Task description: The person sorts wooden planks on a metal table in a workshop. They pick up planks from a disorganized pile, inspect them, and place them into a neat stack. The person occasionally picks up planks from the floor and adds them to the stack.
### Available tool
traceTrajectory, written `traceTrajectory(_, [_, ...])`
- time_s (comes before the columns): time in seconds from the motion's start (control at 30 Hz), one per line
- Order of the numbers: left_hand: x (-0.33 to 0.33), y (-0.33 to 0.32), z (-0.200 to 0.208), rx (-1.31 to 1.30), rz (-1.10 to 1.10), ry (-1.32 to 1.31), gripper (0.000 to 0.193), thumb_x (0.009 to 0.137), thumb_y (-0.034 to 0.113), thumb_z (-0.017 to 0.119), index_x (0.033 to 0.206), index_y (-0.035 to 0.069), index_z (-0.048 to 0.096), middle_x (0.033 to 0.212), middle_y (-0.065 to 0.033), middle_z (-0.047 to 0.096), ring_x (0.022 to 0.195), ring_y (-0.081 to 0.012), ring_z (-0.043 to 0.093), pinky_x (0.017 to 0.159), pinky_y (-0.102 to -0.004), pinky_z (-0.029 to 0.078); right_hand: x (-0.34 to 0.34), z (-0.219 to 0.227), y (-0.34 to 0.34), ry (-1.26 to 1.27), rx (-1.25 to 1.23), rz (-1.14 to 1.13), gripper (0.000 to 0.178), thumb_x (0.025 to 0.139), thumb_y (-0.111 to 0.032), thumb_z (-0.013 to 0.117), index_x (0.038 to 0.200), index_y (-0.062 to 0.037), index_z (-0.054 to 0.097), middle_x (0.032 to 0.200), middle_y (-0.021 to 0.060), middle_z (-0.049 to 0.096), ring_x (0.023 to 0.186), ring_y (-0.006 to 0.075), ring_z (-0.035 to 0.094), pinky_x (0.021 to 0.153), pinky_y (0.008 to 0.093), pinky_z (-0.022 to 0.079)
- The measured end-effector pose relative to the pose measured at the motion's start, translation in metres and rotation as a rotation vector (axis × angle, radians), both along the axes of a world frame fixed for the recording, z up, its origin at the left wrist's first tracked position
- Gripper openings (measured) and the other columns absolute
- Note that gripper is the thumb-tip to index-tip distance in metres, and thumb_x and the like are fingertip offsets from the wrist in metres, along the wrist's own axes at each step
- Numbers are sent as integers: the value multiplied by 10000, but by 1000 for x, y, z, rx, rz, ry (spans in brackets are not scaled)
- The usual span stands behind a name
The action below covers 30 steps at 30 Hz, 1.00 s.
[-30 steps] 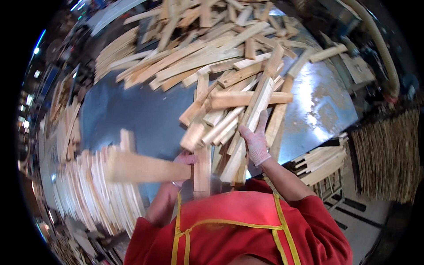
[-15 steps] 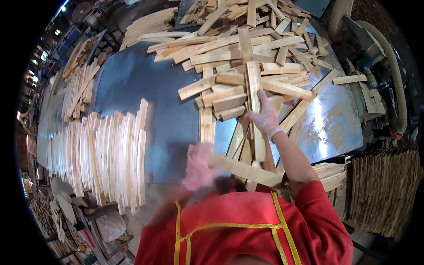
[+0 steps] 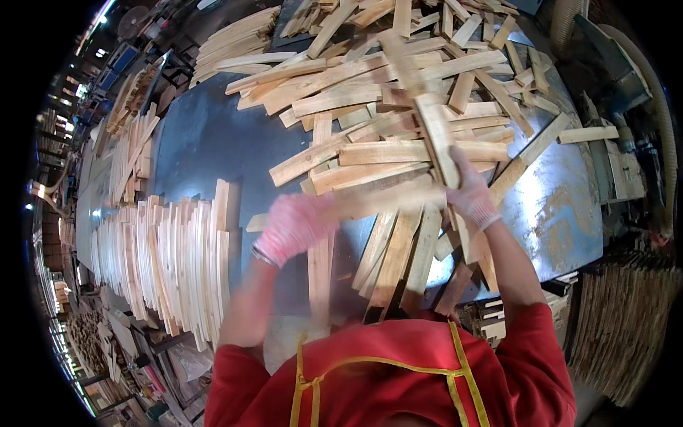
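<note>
Slat (image 3: 391, 201) lies crosswise above the tabletop (image 3: 206, 135), the left hand (image 3: 295, 226) wrapped around it near one end, probably for leverage; the right hand (image 3: 471, 191) grasps another slat (image 3: 436, 135) over the pile (image 3: 334, 97).

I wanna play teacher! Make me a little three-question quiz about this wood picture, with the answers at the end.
1. What is the left hand holding?
2. True or false: the right hand wears a glove.
3. Where is the tidy row of strips?
A) Left of the left hand
B) Right of the right hand
C) Between the two hands

Key:
1. A wooden board
2. True
3. A
</note>
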<state>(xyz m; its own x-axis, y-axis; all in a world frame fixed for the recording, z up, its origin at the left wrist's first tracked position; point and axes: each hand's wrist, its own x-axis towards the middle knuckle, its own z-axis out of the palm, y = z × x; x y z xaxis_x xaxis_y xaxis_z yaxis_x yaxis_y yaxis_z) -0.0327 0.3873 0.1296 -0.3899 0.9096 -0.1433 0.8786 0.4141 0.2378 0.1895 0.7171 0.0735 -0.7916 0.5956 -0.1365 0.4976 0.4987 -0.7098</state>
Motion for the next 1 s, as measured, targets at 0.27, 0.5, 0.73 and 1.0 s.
traceTrajectory(0.27, [-130,72,-87,124,382,-312,612,934,328,709,1497,119,592,1351,-171,708,1217,-381,670,1036,-429,534,38,-43,30,278,-301,-385,1081,852,-31,821,1705,-58,157,1589,237,484,1362,307,570,1115,363,483])
traceTrajectory(0.5, [1,76,-78,28,508,-420,738,925,367,707,1523,20,449,1436,-229,598,1266,-354,639,1087,-402,515,32,-78,62,254,15,-482,1032,835,-123,785,1693,-49,215,1615,259,459,1450,360,505,1205,367,391])
traceTrajectory(0.73, [130,103,-110,78,668,-1025,693,867,294,744,1446,-32,549,1279,-216,702,1160,-335,690,1036,-421,529,37,-26,153,-157,306,-294,957,802,-100,782,1647,-181,340,1425,257,604,1315,450,594,1133,466,485])
traceTrajectory(1.0, [97,-69,-97,260,837,-1684,374,879,142,825,1210,19,700,991,-110,731,817,-220,712,708,-362,599,17,30,-46,194,135,15,935,824,24,770,1644,-77,332,1612,216,489,1526,319,445,1240,371,391])
